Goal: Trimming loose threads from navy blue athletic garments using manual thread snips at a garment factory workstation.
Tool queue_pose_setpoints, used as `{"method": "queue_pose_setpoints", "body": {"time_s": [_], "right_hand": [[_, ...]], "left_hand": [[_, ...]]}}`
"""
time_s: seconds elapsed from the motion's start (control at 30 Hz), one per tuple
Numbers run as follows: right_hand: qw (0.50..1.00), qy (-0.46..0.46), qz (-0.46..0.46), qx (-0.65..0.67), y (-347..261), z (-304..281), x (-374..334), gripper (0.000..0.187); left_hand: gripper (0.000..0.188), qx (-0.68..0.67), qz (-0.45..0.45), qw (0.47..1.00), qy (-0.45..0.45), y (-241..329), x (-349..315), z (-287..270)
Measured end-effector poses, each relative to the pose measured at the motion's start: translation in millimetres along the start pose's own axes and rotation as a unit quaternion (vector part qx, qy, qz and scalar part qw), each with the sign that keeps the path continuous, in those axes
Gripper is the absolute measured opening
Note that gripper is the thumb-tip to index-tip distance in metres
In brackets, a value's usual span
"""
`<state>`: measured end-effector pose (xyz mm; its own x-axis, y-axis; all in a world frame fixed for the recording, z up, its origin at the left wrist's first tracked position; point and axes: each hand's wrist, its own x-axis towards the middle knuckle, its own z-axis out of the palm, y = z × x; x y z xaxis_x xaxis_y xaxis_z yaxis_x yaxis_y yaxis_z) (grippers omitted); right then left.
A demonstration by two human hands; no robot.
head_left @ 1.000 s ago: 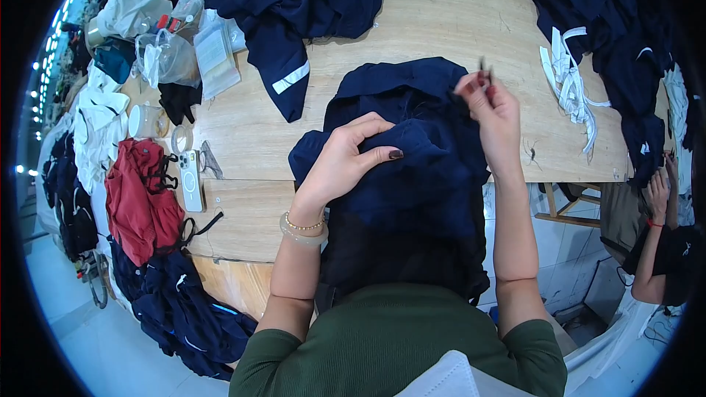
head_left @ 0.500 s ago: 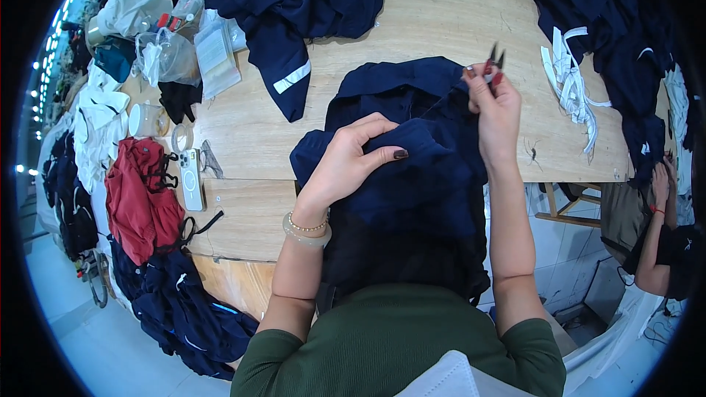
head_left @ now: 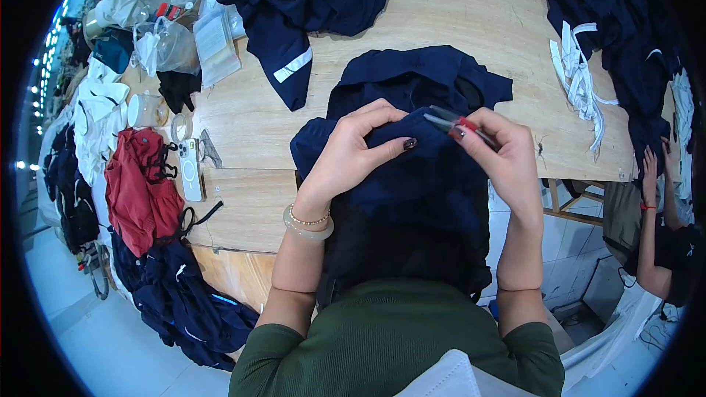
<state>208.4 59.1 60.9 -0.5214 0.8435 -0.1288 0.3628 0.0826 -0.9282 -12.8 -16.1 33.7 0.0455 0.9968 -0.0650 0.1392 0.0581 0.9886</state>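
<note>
A navy garment (head_left: 419, 184) lies over the table's near edge and hangs down in front of me. My left hand (head_left: 360, 145) pinches a fold of it between thumb and fingers. In my right hand (head_left: 504, 151) is a pair of thread snips (head_left: 450, 122) with red on the handle. Their blades point left and meet the garment's raised edge, close to the left fingertips. Whether the blades touch the cloth or a thread, I cannot tell.
More navy garments (head_left: 316, 0) are heaped at the back, one with a white strip. White strips (head_left: 577, 88) lie at the right. A phone (head_left: 190, 169), tape roll (head_left: 181, 127), plastic bags (head_left: 173, 48) and a red garment (head_left: 140, 191) sit at left. A co-worker's arm (head_left: 649, 213) is at far right.
My right hand has come down and left with the snips, from above the garment's right side to the edge by my left hand. The left hand keeps its hold.
</note>
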Motion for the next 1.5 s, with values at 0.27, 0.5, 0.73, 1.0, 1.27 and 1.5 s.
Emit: {"method": "queue_pose_setpoints", "body": {"time_s": [0.27,0.5,0.73,1.0,1.27,1.5], "right_hand": [[1.0,-0.01,-0.002,-0.016,-5.3,6.7,-0.2,0.013],[1.0,-0.016,0.016,-0.015,-6.1,7.6,0.1,0.014],[1.0,-0.013,0.004,0.0,-4.5,9.0,1.8,0.014],[1.0,-0.023,0.006,-0.005,-4.1,8.7,2.8,0.014],[1.0,-0.014,-0.008,0.002,2.4,11.0,4.1,0.014],[0.999,-0.019,-0.018,0.028,5.5,16.0,8.5,0.012]], "left_hand": [[0.02,0.006,-0.006,1.0,0.005,2.2,-0.6,2.3],[0.021,0.019,0.004,1.0,0.009,2.2,-1.0,1.0],[0.021,0.014,-0.005,1.0,0.008,1.9,-0.5,0.4],[0.021,0.016,0.005,1.0,0.01,1.0,-0.7,0.8],[0.022,0.013,-0.001,1.0,0.009,0.3,-0.6,0.0],[0.028,0.039,-0.005,0.999,0.008,-1.9,-0.9,-2.3]]}}
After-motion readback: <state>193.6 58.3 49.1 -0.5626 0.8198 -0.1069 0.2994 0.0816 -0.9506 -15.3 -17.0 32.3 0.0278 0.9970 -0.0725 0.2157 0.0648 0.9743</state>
